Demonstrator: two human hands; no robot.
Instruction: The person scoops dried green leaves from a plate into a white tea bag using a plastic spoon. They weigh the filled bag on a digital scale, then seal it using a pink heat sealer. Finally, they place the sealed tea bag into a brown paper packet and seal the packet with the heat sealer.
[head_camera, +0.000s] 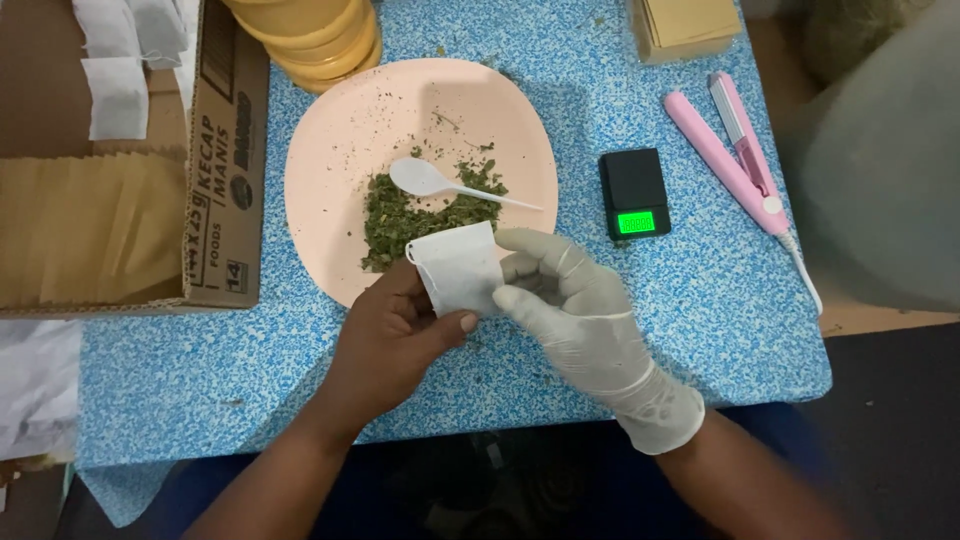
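Brown cardboard comes first: an open box (120, 230) stands left of the pink plate (330, 190), its flap touching the plate's left rim, with white sachets (115, 95) lying in its upper part, likely kept there so filled or spare ones stay off the work surface. Behind the plate, at its upper left edge, sits a stack of yellow lids or bowls (315, 35).

On the plate lies a heap of dried green leaf (400, 215), and a white plastic spoon (440, 185) rests across it with its handle pointing to the plate's right rim, within easy reach of the gloved hand.

At the plate's near rim, both hands hold one small white paper bag (458, 265) over the edge, so whatever spills should fall back on the plate. The bare left hand (395, 335) is closed on the bag's lower corner, thumb pressed on its front. The gloved right hand (570, 300) pinches the bag's right edge between thumb and fingers, seemingly to keep the mouth spread.

Right of the plate sits a small black pocket scale (634, 193) with a lit green display. Further right lies a pink clamp-style heat sealer (735, 160), its cord trailing toward the blue table's (700, 320) right edge.
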